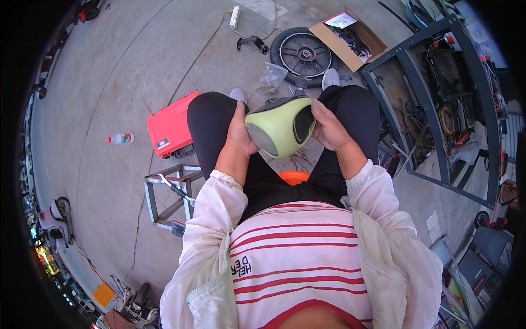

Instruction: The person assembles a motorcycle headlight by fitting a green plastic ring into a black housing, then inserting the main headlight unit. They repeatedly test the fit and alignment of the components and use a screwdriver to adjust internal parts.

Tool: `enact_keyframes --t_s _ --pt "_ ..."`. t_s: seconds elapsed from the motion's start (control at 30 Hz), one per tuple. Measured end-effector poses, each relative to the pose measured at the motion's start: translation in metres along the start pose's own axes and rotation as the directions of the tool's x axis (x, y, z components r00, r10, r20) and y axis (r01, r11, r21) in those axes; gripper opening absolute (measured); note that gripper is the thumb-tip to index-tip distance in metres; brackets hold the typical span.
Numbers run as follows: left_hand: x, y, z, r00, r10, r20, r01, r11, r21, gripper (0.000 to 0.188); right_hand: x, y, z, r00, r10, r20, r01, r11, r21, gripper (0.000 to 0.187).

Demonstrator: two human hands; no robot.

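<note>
Between my knees I hold up a rounded light green plastic shell [278,124] with dark oval panels on its two sides and a black part along its far edge. It looks like a scooter's lamp cover, but its exact kind is unclear. My left hand [241,133] is closed on its left side, thumb pointing up. My right hand [330,126] grips the right side, next to the glossy dark oval. The fingers under the shell are mostly hidden. Just beyond it a wheel with a black tyre [278,46] lies flat on the floor.
Left of me are a red toolbox [169,127], a bottle [121,138] and a metal frame stool [156,205] with a wrench [174,188] on it. An open cardboard box [374,43] stands beyond the wheel. On the right is a metal rack [408,68]. Something orange [294,177] shows under me.
</note>
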State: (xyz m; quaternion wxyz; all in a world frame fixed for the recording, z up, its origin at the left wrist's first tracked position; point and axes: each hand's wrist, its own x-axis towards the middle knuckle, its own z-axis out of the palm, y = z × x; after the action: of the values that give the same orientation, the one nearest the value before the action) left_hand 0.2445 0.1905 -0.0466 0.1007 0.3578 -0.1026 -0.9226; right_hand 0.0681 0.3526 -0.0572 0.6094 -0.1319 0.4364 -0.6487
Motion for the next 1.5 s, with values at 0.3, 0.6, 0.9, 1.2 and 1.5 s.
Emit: enact_keyframes --t_s 0.3,0.6,0.9,1.2,1.5 --pt "0.007 0.005 -0.008 0.945 0.179 0.273 -0.12 0.968 -0.219 0.047 0.004 -0.002 -0.003 0.997 0.025 -0.066 -0.017 0.991 0.132 0.049" --pt "-0.001 0.001 0.009 0.936 0.227 0.27 -0.209 0.974 -0.092 0.043 0.007 0.006 -0.017 0.989 0.132 -0.061 -0.113 0.961 0.251 0.054" --pt "0.009 0.004 -0.006 0.961 0.209 0.18 -0.203 0.978 -0.053 0.044 0.004 0.001 -0.015 0.978 0.208 -0.025 -0.203 0.969 0.144 0.067" --pt "0.008 0.003 0.002 0.979 0.2 0.04 -0.197 0.978 -0.067 0.045 0.005 0.002 -0.017 0.964 0.26 -0.046 -0.253 0.959 0.131 0.068" --pt "0.016 0.002 -0.003 0.986 0.158 -0.05 -0.161 0.985 -0.064 0.041 0.006 0.004 -0.014 0.924 0.349 -0.156 -0.344 0.937 0.06 0.064"
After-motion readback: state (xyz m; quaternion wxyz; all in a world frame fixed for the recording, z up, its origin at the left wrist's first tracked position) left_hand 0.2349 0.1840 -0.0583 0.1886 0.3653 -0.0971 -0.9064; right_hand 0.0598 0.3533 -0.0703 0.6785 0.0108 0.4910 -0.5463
